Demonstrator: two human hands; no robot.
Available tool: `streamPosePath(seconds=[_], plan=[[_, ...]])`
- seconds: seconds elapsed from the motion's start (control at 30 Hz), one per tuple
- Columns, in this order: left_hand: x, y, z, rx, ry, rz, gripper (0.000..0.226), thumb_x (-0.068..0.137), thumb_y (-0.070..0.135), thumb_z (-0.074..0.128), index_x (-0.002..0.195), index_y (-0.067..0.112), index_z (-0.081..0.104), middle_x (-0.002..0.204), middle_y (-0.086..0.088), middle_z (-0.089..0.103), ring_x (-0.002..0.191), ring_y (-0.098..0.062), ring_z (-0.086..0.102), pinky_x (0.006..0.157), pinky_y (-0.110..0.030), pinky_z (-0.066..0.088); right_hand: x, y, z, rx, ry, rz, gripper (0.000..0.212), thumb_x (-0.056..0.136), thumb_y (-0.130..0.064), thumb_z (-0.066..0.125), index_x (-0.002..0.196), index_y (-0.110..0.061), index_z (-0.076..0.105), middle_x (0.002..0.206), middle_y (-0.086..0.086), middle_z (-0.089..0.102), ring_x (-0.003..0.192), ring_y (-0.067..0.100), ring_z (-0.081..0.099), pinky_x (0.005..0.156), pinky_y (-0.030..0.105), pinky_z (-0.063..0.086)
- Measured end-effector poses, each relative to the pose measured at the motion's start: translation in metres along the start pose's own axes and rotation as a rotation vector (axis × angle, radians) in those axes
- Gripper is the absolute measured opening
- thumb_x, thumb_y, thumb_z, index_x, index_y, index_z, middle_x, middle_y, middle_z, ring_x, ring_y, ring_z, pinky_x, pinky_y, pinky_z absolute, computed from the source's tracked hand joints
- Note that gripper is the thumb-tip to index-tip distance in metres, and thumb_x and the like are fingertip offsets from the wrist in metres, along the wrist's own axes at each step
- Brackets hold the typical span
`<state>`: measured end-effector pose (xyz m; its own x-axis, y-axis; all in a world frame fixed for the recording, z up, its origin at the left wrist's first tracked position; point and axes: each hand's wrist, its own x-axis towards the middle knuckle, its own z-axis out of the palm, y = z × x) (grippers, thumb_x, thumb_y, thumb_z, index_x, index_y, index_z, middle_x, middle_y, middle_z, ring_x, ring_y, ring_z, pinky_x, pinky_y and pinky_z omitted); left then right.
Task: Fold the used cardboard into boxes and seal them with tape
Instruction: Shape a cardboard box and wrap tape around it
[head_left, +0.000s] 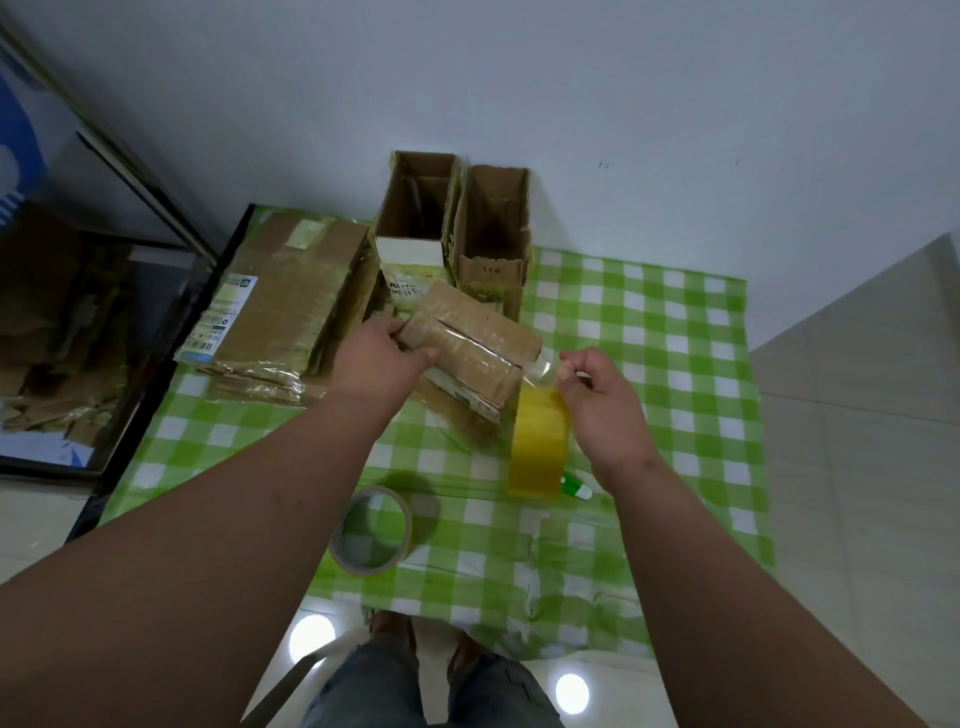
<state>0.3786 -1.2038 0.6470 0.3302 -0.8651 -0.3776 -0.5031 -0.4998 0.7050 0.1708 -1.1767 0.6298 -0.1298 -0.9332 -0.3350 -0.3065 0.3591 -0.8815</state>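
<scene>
Now the left hand (382, 358) is gripping the left end of a small brown cardboard box (470, 345) lying on the green-checked surface (649, 332), its long axis running from far left to near right. Just right of the box, the right hand (602, 395) is pinching clear tape drawn from the yellow tape roll (537, 447), nearest the box's taped right end.

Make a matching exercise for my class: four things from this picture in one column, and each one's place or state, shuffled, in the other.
1. small box
2. yellow tape roll
3. near-empty tape roll
4. flattened cardboard stack

a. lying flat on the checked cloth, nearest the person
b. piled at the cloth's left edge
c. held by the left hand
d. under the right hand, its strip pinched

Pairs: 1-c, 2-d, 3-a, 4-b
</scene>
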Motion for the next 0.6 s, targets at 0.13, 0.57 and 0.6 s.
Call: streamPosePath(seconds=[0.13,0.57,0.6], plan=[[0.003,0.001,0.004,-0.171,0.001,-0.109,0.049,0.086,0.012,0.073,0.132,0.008,0.055,0.113,-0.006,0.061,0.097,-0.02,0.055,0.083,-0.033,0.045,0.009,-0.008,-0.003,0.021,-0.096,0.012,0.02,0.101,-0.018,0.053,0.081,-0.023,0.054,0.12,-0.002,0.063,0.103,0.016,0.058,0.075,0.018,0.04],[-0.001,-0.001,0.019,-0.505,-0.043,-0.273,0.067,0.089,0.014,0.07,0.146,0.024,0.034,0.125,-0.004,0.057,0.104,-0.025,0.062,0.073,-0.035,0.057,0.014,-0.015,-0.004,-0.035,-0.305,-0.055,0.017,0.099,-0.01,0.054,0.083,-0.017,0.054,0.161,-0.013,0.023,0.145,0.011,0.025,0.115,0.035,0.025],[-0.002,-0.002,0.022,-0.513,-0.044,-0.286,0.067,0.086,0.017,0.073,0.142,0.022,0.037,0.124,-0.005,0.059,0.103,-0.024,0.063,0.071,-0.035,0.058,0.017,-0.016,-0.003,-0.034,-0.324,-0.048,0.017,0.099,-0.01,0.053,0.083,-0.016,0.054,0.162,-0.013,0.021,0.145,0.011,0.024,0.112,0.032,0.026]])
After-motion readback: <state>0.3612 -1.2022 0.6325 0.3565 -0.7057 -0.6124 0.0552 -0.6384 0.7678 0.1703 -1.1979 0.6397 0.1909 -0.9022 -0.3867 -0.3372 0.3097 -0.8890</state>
